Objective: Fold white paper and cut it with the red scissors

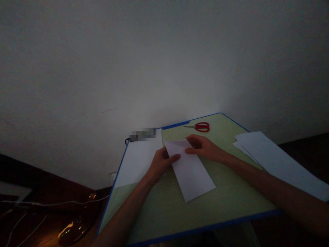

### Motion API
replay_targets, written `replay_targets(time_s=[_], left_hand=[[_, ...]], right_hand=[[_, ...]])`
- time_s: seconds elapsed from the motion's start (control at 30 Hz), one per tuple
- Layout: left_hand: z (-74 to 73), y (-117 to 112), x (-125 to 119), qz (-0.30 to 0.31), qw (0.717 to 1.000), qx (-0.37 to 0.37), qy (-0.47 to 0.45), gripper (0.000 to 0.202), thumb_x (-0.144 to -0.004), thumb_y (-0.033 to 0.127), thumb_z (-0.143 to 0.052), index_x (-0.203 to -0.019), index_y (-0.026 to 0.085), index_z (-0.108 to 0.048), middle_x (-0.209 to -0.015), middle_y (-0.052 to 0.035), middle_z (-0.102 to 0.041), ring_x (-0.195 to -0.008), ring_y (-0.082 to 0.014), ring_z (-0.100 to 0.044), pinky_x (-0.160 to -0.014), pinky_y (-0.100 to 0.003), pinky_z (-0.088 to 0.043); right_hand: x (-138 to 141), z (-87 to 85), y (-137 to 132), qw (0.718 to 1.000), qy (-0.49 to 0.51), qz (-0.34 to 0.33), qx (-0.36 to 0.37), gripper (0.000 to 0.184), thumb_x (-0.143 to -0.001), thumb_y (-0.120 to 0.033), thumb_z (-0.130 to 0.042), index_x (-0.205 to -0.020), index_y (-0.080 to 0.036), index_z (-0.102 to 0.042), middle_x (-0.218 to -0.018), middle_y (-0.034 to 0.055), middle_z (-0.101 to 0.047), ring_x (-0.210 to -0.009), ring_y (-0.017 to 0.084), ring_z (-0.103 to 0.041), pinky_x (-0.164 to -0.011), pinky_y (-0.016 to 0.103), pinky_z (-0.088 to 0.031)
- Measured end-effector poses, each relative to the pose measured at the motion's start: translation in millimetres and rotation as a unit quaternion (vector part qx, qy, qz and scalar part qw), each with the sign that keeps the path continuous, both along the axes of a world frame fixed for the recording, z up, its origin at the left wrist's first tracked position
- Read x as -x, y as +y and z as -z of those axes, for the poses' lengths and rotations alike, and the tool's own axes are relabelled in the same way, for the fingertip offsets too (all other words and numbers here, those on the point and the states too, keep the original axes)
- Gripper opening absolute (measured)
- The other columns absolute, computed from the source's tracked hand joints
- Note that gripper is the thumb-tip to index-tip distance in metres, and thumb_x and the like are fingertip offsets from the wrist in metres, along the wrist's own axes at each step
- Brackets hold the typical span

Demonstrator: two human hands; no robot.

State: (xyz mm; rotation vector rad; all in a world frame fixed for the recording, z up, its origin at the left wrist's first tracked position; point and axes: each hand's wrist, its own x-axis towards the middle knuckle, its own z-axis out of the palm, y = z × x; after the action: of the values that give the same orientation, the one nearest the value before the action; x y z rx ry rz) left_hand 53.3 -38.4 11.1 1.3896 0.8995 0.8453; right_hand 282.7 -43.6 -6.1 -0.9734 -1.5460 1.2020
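Note:
A narrow white sheet of paper [191, 175] is held between both hands above the green tabletop. My left hand [161, 161] grips its left edge, the thumb lying on the upper face and the fingers behind. On the right edge, near the far end, my right hand [202, 147] pinches the paper the same way. The sheet tilts, its near end pointing toward me. Beyond my right hand lie red-handled scissors [202, 127], closed, with the blades pointing left.
The green table [226, 195] has a blue edge and stands against a grey wall. A white sheet [141, 161] lies at its left, with a blurred object [142, 134] at that sheet's far edge. Stacked white paper [280, 161] overlaps the right edge. White cables [72, 203] run at lower left.

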Motion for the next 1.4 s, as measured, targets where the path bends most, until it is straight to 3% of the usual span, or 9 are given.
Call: replay_targets(time_s=[0.1,0.3,0.43,0.6,0.9,1.03,1.23,1.4], left_hand=[[-0.1,0,-1,0.003,1.000,-0.008,-0.002,0.042,-0.073,0.033,-0.085,-0.109,0.014,-0.071,-0.110,-0.0130,-0.079,-0.099,-0.0295,-0.076,-0.090,-0.045,-0.061],[-2.7,-2,-1,0.020,1.000,-0.002,-0.012,0.042,-0.075,0.038,-0.085,-0.109,0.016,-0.072,-0.112,-0.0120,-0.079,-0.100,-0.0296,-0.076,-0.092,-0.046,-0.060],[-1.1,-2,-1,0.046,0.999,0.011,0.004,0.041,-0.072,0.035,-0.088,-0.104,0.015,-0.074,-0.112,-0.0128,-0.079,-0.099,-0.0299,-0.076,-0.094,-0.046,-0.059],[-2.3,-2,0,0.011,1.000,0.018,-0.021,0.047,-0.073,0.034,-0.088,-0.112,0.015,-0.071,-0.103,-0.0109,-0.081,-0.093,-0.0284,-0.077,-0.089,-0.045,-0.061],[-3.4,-3,0,-0.003,0.999,-0.004,-0.032,0.039,-0.074,0.037,-0.087,-0.102,0.015,-0.074,-0.107,-0.0111,-0.080,-0.096,-0.0270,-0.076,-0.091,-0.041,-0.060],[-3.6,-2,0,-0.020,0.999,-0.003,-0.038,0.037,-0.073,0.039,-0.088,-0.097,0.014,-0.075,-0.099,-0.0102,-0.081,-0.091,-0.0247,-0.076,-0.086,-0.036,-0.059],[-2.6,-1,1,-0.045,0.998,0.009,-0.036,0.035,-0.071,0.040,-0.089,-0.089,0.014,-0.076,-0.096,-0.0105,-0.080,-0.082,-0.0215,-0.074,-0.077,-0.031,-0.057],[-1.2,1,2,-0.036,0.996,0.059,-0.062,0.036,-0.073,0.040,-0.088,-0.094,0.014,-0.074,-0.089,-0.0102,-0.079,-0.073,-0.0209,-0.073,-0.068,-0.029,-0.055]], right_hand=[[1,-2.1,-3,0.999,-0.007,-0.016,0.026,0.054,-0.069,-0.036,-0.087,-0.117,-0.021,-0.067,-0.108,0.0076,-0.075,-0.096,0.025,-0.072,-0.089,0.045,-0.058],[2,-9.1,-6,0.999,-0.008,0.012,0.029,0.039,-0.073,-0.040,-0.083,-0.104,-0.019,-0.071,-0.105,0.0087,-0.076,-0.096,0.028,-0.072,-0.087,0.046,-0.059],[2,-11.5,-6,0.999,-0.006,0.041,0.018,0.037,-0.076,-0.037,-0.081,-0.107,-0.019,-0.071,-0.111,0.0097,-0.076,-0.097,0.027,-0.072,-0.087,0.045,-0.058],[4,-9.8,-6,0.996,0.053,0.045,0.047,0.039,-0.078,-0.039,-0.079,-0.111,-0.020,-0.072,-0.115,0.0096,-0.077,-0.099,0.027,-0.073,-0.088,0.045,-0.058],[4,-5.6,-4,0.987,0.110,0.057,0.103,0.037,-0.077,-0.039,-0.081,-0.106,-0.018,-0.075,-0.111,0.0108,-0.077,-0.093,0.026,-0.072,-0.088,0.044,-0.057],[5,-6.0,-4,0.984,0.118,0.072,0.113,0.034,-0.074,-0.038,-0.083,-0.101,-0.018,-0.075,-0.108,0.0103,-0.077,-0.093,0.027,-0.072,-0.089,0.045,-0.056],[5,-13.5,-8,0.990,0.107,0.056,0.072,0.036,-0.074,-0.040,-0.083,-0.102,-0.019,-0.077,-0.108,0.0091,-0.078,-0.097,0.027,-0.070,-0.093,0.046,-0.054],[1,-17.4,-11,0.994,0.076,0.045,0.059,0.033,-0.075,-0.045,-0.082,-0.093,-0.017,-0.080,-0.095,0.0085,-0.079,-0.087,0.025,-0.070,-0.087,0.044,-0.053]])
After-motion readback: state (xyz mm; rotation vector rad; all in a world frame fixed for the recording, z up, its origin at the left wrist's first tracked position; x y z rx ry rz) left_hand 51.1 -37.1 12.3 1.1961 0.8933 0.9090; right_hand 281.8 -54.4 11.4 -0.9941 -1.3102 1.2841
